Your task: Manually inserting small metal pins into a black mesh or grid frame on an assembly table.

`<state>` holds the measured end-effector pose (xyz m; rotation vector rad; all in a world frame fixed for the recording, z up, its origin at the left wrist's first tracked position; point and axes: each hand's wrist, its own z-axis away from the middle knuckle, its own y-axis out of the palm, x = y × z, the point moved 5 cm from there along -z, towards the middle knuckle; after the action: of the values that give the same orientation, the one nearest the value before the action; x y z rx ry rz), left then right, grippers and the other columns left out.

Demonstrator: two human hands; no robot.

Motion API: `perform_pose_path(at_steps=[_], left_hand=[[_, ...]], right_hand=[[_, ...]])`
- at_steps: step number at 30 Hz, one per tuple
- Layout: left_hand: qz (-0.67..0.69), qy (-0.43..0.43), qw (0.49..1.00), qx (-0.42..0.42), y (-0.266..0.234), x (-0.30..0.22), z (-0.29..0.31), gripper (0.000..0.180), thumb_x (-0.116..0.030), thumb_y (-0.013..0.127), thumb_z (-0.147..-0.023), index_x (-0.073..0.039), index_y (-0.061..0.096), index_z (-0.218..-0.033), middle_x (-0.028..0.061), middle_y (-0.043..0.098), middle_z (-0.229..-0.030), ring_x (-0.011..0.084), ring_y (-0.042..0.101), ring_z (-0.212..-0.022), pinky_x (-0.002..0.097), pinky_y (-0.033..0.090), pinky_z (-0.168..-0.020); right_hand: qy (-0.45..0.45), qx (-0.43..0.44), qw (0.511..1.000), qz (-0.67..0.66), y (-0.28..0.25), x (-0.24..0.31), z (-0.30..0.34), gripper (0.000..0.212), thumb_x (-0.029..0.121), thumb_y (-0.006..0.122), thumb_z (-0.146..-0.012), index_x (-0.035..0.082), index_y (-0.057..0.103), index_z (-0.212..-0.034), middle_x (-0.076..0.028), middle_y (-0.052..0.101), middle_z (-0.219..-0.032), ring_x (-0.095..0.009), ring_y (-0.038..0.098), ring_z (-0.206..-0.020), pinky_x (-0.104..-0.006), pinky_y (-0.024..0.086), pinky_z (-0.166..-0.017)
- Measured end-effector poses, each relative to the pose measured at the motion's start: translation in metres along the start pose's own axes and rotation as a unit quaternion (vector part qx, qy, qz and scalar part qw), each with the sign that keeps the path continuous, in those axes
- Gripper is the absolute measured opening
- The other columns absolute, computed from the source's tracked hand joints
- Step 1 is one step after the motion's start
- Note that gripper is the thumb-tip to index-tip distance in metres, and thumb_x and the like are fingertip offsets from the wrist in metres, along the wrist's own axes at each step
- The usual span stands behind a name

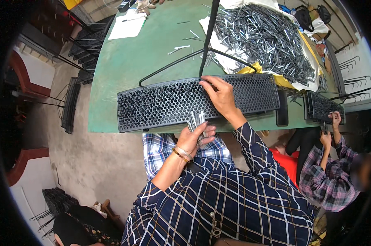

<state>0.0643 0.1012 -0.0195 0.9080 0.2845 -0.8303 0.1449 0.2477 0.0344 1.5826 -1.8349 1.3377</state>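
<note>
A long black panel (251,96) full of small round holes lies along the table's near edge, joined to a black rod frame (172,65). Its left part looks rougher and darker, as if many holes there hold pieces. Below the panel's middle, my left hand (194,135) is closed around a bundle of thin silvery metal strips (197,119), which point up toward the holes. My right hand (220,94) rests over the panel's upper middle, thumb and fingers pinched close to the surface by the rod. Whatever may be between those fingertips is too small to make out.
A big heap of metal strips (267,41) lies on white and yellow sheeting at the far right of the green table (161,45). Several loose strips (179,48) lie left of it. Paper (127,26) sits far left. At right, a co-worker (329,172) handles a similar panel (316,106).
</note>
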Motion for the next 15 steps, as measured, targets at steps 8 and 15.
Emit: perform_pose_path(at_steps=[8,15], left_hand=[[-0.014,0.003,1.000,-0.004,-0.0018,0.0019,0.0018,0.024,-0.012,0.056,-0.090,0.003,0.054,-0.109,0.0168,0.063,-0.102,0.0216,0.064,-0.089,0.0331,0.057,-0.073],[0.005,0.000,1.000,-0.001,-0.0023,0.0036,0.0024,0.026,-0.013,0.056,-0.090,0.003,0.053,-0.111,0.0170,0.063,-0.102,0.0218,0.064,-0.089,0.0323,0.057,-0.073]], right_hand=[[-0.031,-0.002,0.999,0.041,0.0022,0.0063,-0.0002,0.016,0.012,0.066,-0.081,0.001,0.066,-0.093,-0.013,0.066,-0.084,-0.026,0.064,-0.071,-0.0312,0.049,-0.061],[-0.062,-0.008,0.996,0.064,0.0049,0.0060,0.0026,0.015,0.013,0.067,-0.079,0.001,0.065,-0.089,-0.013,0.065,-0.081,-0.028,0.063,-0.071,-0.0340,0.049,-0.060]])
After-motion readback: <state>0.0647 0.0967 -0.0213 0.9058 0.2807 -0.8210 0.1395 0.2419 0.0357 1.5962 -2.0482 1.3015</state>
